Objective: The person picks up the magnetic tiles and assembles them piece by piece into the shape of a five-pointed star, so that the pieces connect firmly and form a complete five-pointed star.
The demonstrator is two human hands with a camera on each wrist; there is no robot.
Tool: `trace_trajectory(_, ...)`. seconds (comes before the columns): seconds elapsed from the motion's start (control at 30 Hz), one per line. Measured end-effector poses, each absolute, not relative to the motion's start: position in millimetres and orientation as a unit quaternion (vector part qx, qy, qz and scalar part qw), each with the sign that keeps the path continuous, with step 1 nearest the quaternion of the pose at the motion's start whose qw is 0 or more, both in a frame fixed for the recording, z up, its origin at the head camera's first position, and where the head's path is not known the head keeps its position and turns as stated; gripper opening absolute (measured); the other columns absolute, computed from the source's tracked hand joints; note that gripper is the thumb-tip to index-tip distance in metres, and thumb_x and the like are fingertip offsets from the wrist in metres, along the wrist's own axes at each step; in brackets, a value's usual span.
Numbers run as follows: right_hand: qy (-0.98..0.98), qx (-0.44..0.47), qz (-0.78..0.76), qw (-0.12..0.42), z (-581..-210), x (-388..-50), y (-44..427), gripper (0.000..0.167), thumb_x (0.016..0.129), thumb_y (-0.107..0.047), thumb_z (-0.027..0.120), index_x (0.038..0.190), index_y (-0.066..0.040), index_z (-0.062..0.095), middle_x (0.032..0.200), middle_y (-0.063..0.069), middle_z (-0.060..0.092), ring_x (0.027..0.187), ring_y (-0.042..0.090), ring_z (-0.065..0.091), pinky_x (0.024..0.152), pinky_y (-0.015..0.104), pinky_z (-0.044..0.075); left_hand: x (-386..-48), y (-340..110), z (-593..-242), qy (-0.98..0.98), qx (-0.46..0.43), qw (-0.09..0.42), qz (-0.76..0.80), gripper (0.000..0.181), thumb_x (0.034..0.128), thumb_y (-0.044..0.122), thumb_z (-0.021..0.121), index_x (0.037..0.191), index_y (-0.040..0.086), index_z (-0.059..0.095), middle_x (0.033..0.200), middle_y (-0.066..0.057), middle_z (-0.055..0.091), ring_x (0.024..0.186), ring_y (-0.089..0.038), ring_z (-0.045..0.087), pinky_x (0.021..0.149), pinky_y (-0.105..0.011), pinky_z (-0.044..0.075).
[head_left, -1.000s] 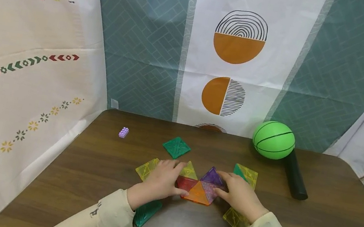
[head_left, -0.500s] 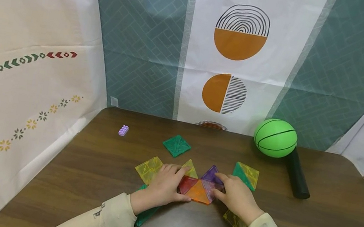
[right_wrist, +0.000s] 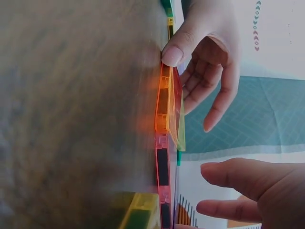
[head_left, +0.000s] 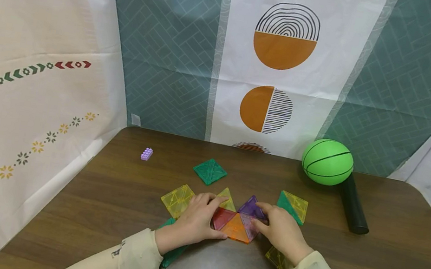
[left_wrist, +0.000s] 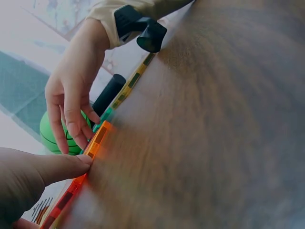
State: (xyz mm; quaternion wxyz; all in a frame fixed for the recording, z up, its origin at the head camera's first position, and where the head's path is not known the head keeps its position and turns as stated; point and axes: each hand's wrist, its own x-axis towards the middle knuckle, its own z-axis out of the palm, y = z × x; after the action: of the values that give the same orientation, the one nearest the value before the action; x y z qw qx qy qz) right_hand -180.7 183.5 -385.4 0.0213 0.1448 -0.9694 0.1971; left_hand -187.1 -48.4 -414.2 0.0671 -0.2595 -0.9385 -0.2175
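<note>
Several translucent triangular tiles lie edge to edge on the table: a red tile (head_left: 221,217), an orange tile (head_left: 237,229), a pink tile (head_left: 249,225), a purple tile (head_left: 251,206) and a yellow triangle (head_left: 228,199). My left hand (head_left: 197,218) touches the near edge by the red and orange tiles with its thumb; its loosely bent fingers reach over the yellow triangle. In the right wrist view, that thumb presses the edge of the orange tile (right_wrist: 164,102). At the group's right side, my right hand (head_left: 284,230) hovers with relaxed fingers by the purple tile, its thumb raised above the pink one.
A yellow square (head_left: 178,200) and green tile (head_left: 175,255) lie left; a yellow-green square (head_left: 292,207) and yellow tile (head_left: 276,259) lie right. Behind are a green diamond (head_left: 210,172), a lilac brick (head_left: 146,154), and a green ball (head_left: 327,162) touching a black cylinder (head_left: 354,206).
My left hand has shifted slightly right along the near edge, its thumb now closer to the orange tile. The right hand and the tile group have hardly moved; the head view has tilted slightly.
</note>
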Motion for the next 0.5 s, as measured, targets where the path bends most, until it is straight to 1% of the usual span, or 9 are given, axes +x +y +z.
trace_trajectory(0.1, -0.971, 0.135, 0.195, 0.019, -384.2, -179.2, 184.1, 0.046, 0.088, -0.026, 0.069, 0.126, -0.001, 0.061, 0.121, 0.018, 0.066, 0.107, 0.035, 0.064, 0.090, 0.048, 0.052, -186.4, -48.9, -413.6, -0.939, -0.262, 0.068, -0.211, 0.085, 0.0694, 0.049, 0.083, 0.139, 0.016, 0.047, 0.128, -0.014, 0.054, 0.119, -0.031, 0.050, 0.103, -0.050, 0.039)
trace_trajectory(0.27, -0.976, 0.120, 0.182, 0.005, -380.7, -175.6, 182.9, 0.043, 0.087, -0.022, 0.070, 0.120, 0.004, 0.063, 0.111, 0.020, 0.068, 0.100, 0.036, 0.064, 0.086, 0.049, 0.053, -185.5, -48.9, -413.3, -0.942, -0.263, 0.077, -0.194, 0.085, 0.0689, 0.051, 0.082, 0.138, 0.016, 0.049, 0.125, -0.011, 0.057, 0.117, -0.029, 0.051, 0.102, -0.048, 0.039)
trace_trajectory(0.37, -0.973, 0.122, 0.196, 0.000, -379.7, -175.5, 180.7, 0.043, 0.086, -0.021, 0.070, 0.119, 0.007, 0.063, 0.107, 0.020, 0.070, 0.094, 0.033, 0.066, 0.082, 0.046, 0.055, -184.7, -48.1, -413.5, -0.942, -0.256, 0.080, -0.200, 0.083, 0.0681, 0.049, 0.083, 0.137, 0.015, 0.051, 0.124, -0.011, 0.057, 0.116, -0.029, 0.051, 0.101, -0.048, 0.039)
trace_trajectory(0.5, -0.967, 0.120, 0.224, -0.009, -378.9, -176.6, 179.3, 0.046, 0.086, -0.021, 0.070, 0.121, 0.008, 0.061, 0.102, 0.019, 0.071, 0.083, 0.023, 0.067, 0.073, 0.039, 0.056, -183.5, -45.5, -414.7, -0.941, -0.240, 0.078, -0.227, 0.081, 0.0665, 0.044, 0.086, 0.134, 0.015, 0.053, 0.124, -0.013, 0.057, 0.116, -0.032, 0.050, 0.100, -0.050, 0.036)
